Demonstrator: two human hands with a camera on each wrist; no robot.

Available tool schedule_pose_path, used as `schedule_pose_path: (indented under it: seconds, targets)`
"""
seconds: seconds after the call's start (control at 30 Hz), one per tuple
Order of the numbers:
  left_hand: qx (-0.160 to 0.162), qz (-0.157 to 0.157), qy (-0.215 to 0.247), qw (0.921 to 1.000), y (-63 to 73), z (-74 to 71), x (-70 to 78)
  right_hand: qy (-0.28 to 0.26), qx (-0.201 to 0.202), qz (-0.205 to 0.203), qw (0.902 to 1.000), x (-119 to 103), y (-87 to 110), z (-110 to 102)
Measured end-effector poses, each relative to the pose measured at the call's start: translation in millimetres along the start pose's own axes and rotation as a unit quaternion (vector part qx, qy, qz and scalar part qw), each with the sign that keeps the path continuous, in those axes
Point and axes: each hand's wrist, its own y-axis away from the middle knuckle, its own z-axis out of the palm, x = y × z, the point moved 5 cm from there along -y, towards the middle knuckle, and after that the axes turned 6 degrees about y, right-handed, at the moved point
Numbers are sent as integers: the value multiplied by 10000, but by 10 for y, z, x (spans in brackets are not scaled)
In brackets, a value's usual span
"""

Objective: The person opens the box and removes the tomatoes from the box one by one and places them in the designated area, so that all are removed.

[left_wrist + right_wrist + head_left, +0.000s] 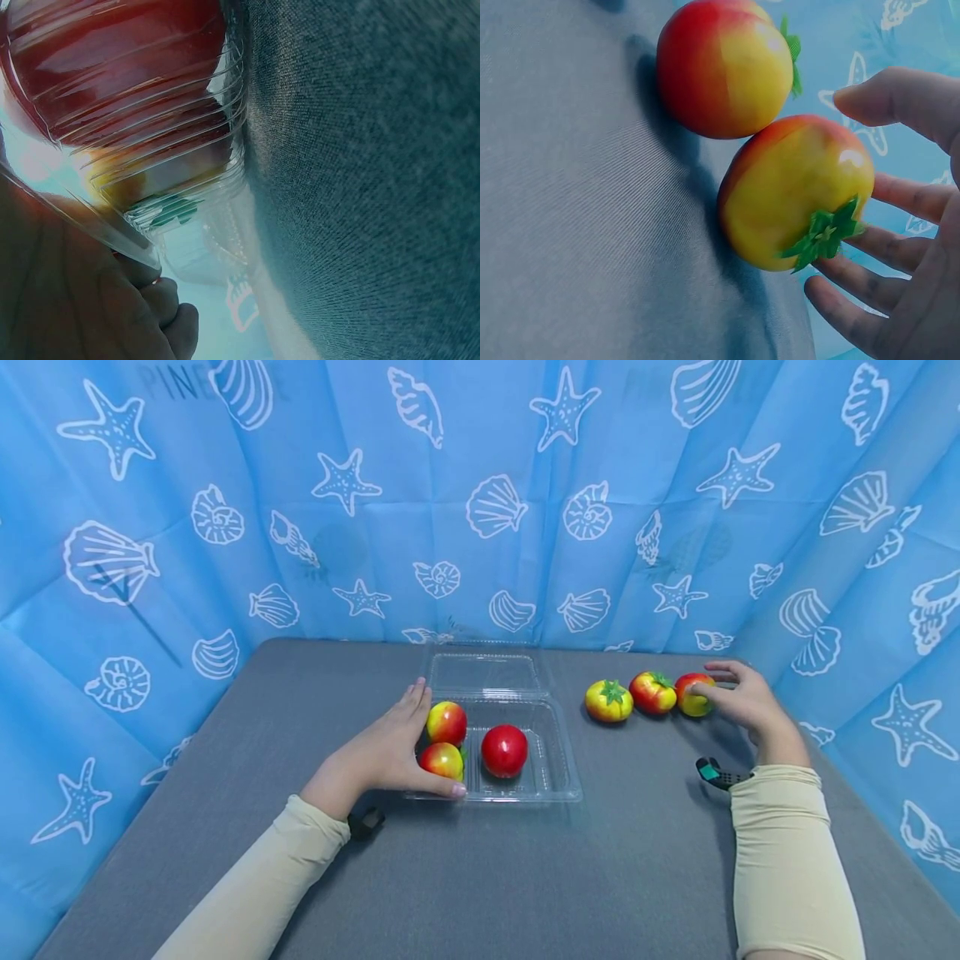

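A clear plastic container [564, 758] holds two red-and-yellow tomatoes [447, 722] at its left and a plain red round fruit [505, 752] near its middle. My left hand [382, 747] rests against its left side, the fingers extended along the side and the thumb along the front rim. To the right, three red-and-yellow tomatoes with green leaf tops stand in a row. My right hand [742, 700] is at the rightmost tomato [795, 199]. In the right wrist view its fingers reach behind that tomato while the thumb stands apart from it.
The container's clear lid [486, 673] lies open behind it. Left of the right hand are the middle tomato [654, 693] and the leftmost tomato [609, 702]. A grey cloth [495, 877] covers the table, and a blue shell-patterned curtain [465, 527] hangs around it.
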Motion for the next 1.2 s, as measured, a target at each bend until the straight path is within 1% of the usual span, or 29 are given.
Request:
schedule_pose_path:
  seconds: [0.17,0.37,0.57,0.7,0.83,0.97,1.2]
  targets:
    - [-16,-8,5,10000,8,-4,4,-87,222,-158,9996,-89,19,-39]
    - [-43,-28,58,10000,7,-2,-1,-35,532,-345,9980,-235,15,-96]
    - [-24,-32,56,10000,-2,3,-12,-34,682,-591,9959,-469,89,-127]
    - [-10,-32,57,10000,-7,7,-18,44,687,-815,9943,-682,165,-122]
    - [-1,-29,53,10000,-7,11,-17,64,547,-1103,9924,-910,249,-74]
    - [4,-22,60,10000,-2,11,-13,60,293,-1391,9898,-1104,317,19]
    - [-12,-46,83,10000,0,11,-7,160,-119,-1918,9812,-1358,434,186]
